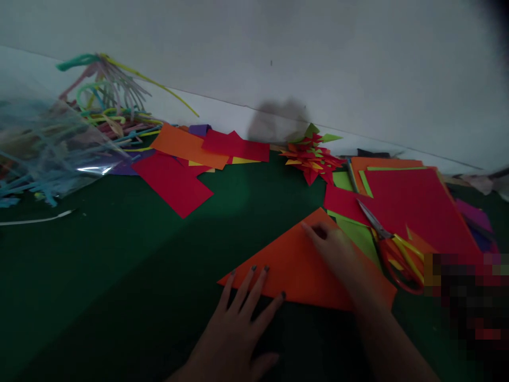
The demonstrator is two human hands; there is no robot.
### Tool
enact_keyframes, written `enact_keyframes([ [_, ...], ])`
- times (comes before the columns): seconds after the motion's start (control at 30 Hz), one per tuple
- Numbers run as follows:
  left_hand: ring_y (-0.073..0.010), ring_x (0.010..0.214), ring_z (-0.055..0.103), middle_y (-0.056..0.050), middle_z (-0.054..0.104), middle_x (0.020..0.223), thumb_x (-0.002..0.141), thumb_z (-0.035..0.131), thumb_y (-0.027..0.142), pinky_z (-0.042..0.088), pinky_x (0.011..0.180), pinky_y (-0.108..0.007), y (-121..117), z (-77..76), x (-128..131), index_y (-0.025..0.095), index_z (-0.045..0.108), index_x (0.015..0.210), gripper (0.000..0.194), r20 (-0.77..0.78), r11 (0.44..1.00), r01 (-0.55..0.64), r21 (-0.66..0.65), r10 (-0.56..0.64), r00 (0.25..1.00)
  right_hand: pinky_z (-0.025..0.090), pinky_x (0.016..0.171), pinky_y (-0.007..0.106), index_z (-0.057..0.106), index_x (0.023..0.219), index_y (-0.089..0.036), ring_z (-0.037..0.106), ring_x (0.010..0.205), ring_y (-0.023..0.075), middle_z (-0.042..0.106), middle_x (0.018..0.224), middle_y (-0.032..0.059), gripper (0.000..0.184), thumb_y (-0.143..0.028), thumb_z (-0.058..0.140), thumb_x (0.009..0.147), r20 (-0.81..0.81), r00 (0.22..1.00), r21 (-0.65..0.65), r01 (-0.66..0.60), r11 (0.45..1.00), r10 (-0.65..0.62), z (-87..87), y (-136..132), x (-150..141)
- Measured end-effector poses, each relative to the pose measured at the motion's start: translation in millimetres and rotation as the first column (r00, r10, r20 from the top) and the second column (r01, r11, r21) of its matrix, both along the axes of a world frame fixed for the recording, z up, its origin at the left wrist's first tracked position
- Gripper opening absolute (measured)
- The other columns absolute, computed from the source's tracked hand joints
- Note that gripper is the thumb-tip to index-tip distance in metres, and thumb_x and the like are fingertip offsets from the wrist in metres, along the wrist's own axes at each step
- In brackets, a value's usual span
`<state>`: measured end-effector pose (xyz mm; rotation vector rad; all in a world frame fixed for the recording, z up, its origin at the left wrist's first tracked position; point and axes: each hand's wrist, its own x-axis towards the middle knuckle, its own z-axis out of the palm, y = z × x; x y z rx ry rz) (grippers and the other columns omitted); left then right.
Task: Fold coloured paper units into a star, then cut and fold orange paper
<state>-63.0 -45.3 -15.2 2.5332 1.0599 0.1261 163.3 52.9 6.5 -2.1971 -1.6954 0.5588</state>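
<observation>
A sheet of orange paper (pixel 290 270), folded into a large triangle, lies on the dark green table in front of me. My left hand (pixel 242 313) rests flat with fingers spread, its fingertips on the paper's lower left edge. My right hand (pixel 338 252) is on the upper part of the triangle, fingers curled in near the top corner. A dark gap shows between its thumb and fingers, and its grip on the paper is partly hidden. Scissors (pixel 392 239) with orange and yellow handles lie to the right of the triangle.
A stack of red, orange and green paper (pixel 421 201) lies at right. Behind stands a pile of pointed paper cut-outs (pixel 314 156). Red paper pieces (pixel 175 183) and an orange strip (pixel 191 146) lie back left. A clear plastic bag (pixel 51 143) with pipe cleaners (pixel 119 85) is far left.
</observation>
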Motion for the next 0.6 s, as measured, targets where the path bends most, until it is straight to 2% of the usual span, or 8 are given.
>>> enact_keyframes([
  [0.13, -0.0388, 0.130, 0.017, -0.012, 0.010, 0.147, 0.075, 0.055, 0.046, 0.025, 0.094, -0.063, -0.1, -0.5, 0.7, 0.032, 0.006, 0.140, 0.082, -0.025, 1.000, 0.002, 0.010, -0.002, 1.000, 0.037, 0.051, 0.029, 0.053, 0.075, -0.020, 0.059, 0.069, 0.0226, 0.062, 0.080, 0.0091, 0.025, -0.043, 0.044, 0.079, 0.114, 0.993, 0.062, 0.020, 0.998, -0.027, 3.5, -5.0, -1.7],
  [0.3, -0.0389, 0.130, 0.017, -0.012, 0.011, 0.147, 0.076, 0.053, 0.048, 0.023, 0.094, -0.063, -0.3, -3.9, 1.0, 0.032, 0.006, 0.140, 0.081, -0.027, 1.000, 0.001, 0.030, 0.000, 1.000, 0.035, 0.049, 0.029, 0.052, 0.069, -0.021, 0.059, 0.061, 0.0205, 0.062, 0.066, 0.0056, 0.027, -0.044, 0.042, 0.081, 0.080, 0.997, -0.031, -0.002, 1.000, 0.005, 5.8, -6.9, -3.8],
  [0.6, -0.0375, 0.130, 0.017, -0.009, 0.011, 0.147, 0.078, 0.051, 0.047, 0.018, 0.099, -0.060, -0.6, -0.9, -0.8, 0.030, 0.010, 0.140, 0.076, -0.009, 0.999, -0.001, 0.044, 0.001, 1.000, 0.032, 0.046, 0.027, 0.044, 0.065, -0.022, 0.056, 0.057, 0.0187, 0.059, 0.062, 0.0021, 0.029, -0.046, 0.042, 0.081, 0.078, 0.996, 0.003, -0.035, 0.999, 0.035, -9.4, -1.3, 0.4],
])
